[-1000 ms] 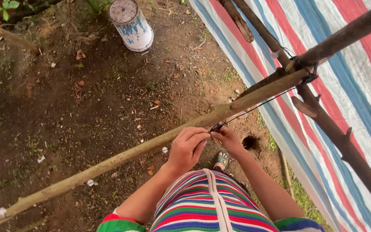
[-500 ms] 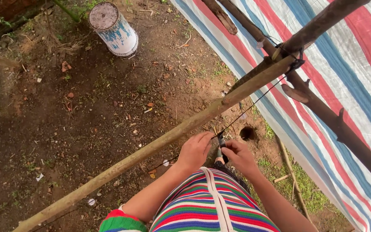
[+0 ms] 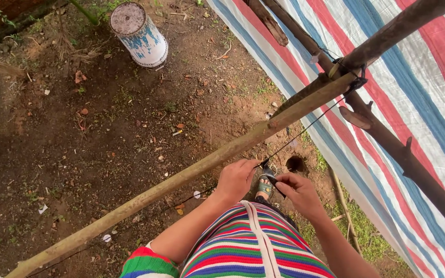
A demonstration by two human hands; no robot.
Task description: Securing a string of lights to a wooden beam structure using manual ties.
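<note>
bare brown dirt lies below a long pale wooden pole (image 3: 191, 172). left hand (image 3: 235, 179) pinches a thin dark cord (image 3: 305, 128) running taut to the lashed joint; right hand (image 3: 297, 193) grips its loose end. best kept tight, hands close together.

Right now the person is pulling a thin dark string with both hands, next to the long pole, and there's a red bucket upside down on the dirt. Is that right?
Not quite. The bucket is white with blue streaks, not red, as the head view shows. The rest holds: it sits upside down on the dirt, and the left hand and right hand pull a thin dark string next to the long pole.
</note>
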